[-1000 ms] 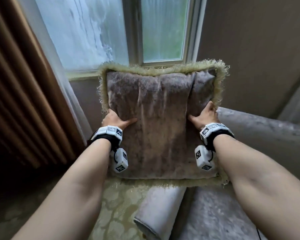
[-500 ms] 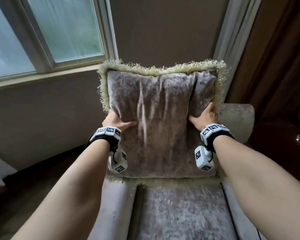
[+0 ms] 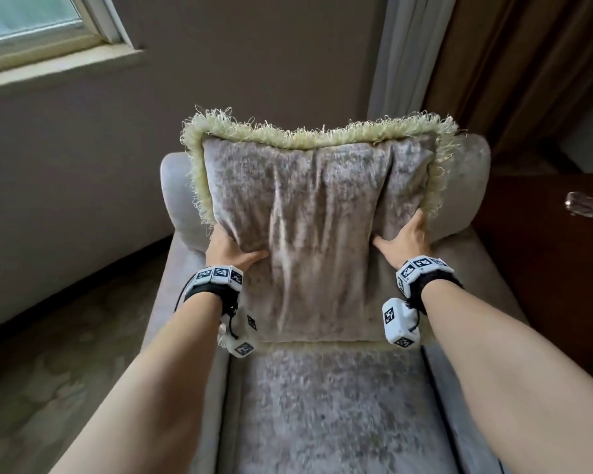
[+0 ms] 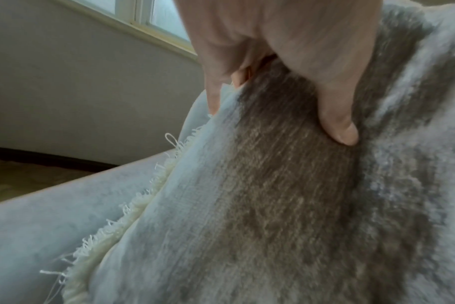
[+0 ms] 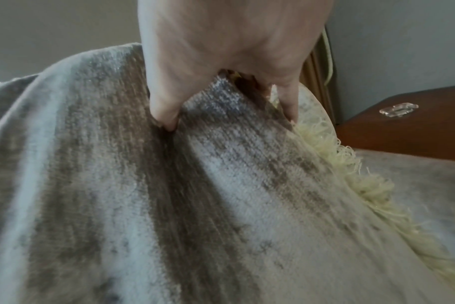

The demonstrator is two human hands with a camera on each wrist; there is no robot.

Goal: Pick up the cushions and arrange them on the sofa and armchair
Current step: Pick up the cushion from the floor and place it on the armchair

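Note:
A square grey velvet cushion with a pale green fringe stands upright in front of the backrest of a grey armchair, its lower edge at the back of the seat. My left hand grips its left edge, thumb on the front face and fingers behind. My right hand grips the right edge the same way. In the left wrist view the thumb presses into the cushion. In the right wrist view the thumb dents the fabric of the cushion.
A window and its sill sit at the upper left above a plain wall. Curtains hang at the right behind the armchair. A dark wooden side table with a small glass object stands to the right. Patterned carpet lies at the left.
The view has swung right from the window and sofa to the armchair. Both hands kept their grip and have carried the cushion over the armchair seat, toward its backrest.

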